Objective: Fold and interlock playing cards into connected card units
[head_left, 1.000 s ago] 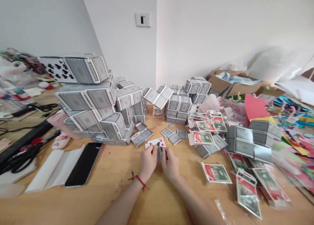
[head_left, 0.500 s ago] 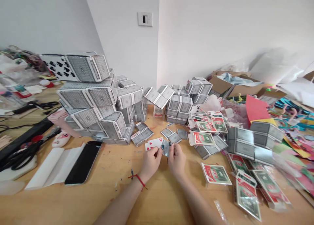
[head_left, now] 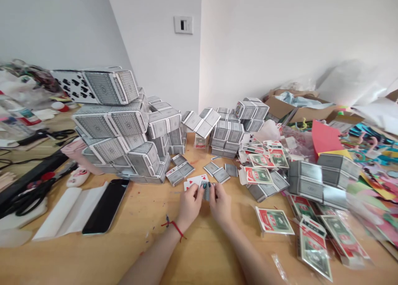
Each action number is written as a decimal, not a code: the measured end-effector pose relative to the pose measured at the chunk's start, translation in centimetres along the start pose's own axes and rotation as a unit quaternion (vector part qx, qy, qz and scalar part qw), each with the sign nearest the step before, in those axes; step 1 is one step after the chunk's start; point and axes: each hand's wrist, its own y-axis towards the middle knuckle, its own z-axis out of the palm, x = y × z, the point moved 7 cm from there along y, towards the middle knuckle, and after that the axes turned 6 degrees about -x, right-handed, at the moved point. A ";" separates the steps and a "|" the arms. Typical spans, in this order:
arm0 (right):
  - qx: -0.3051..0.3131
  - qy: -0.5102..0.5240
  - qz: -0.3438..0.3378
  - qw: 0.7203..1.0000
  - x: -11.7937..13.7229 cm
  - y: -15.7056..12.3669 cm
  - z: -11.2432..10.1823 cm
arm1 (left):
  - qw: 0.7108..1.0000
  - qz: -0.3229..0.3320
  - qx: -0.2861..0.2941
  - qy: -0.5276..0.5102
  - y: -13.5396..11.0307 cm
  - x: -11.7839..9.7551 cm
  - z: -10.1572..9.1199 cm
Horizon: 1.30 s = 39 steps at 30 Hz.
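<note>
At nine o'clock a black phone (head_left: 106, 206) lies flat beside white paper (head_left: 66, 210), with bare wood between it and the hands. At ten o'clock the big stack of card blocks (head_left: 120, 127) rises. At centre, the left hand (head_left: 189, 204) and right hand (head_left: 220, 202) meet, fingertips pinching a small grey-backed card piece (head_left: 206, 191); a red-pip card (head_left: 196, 180) lies touching it at twelve o'clock. Open tabletop (head_left: 199, 252) lies at six o'clock. At three o'clock, wrapped packs (head_left: 274, 220) crowd the edge.
</note>
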 end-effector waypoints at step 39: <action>0.195 0.266 0.244 0.912 -2.9 1.3 2.4 | 0.963 0.235 -0.020 0.129 0.7 -0.9 -1.6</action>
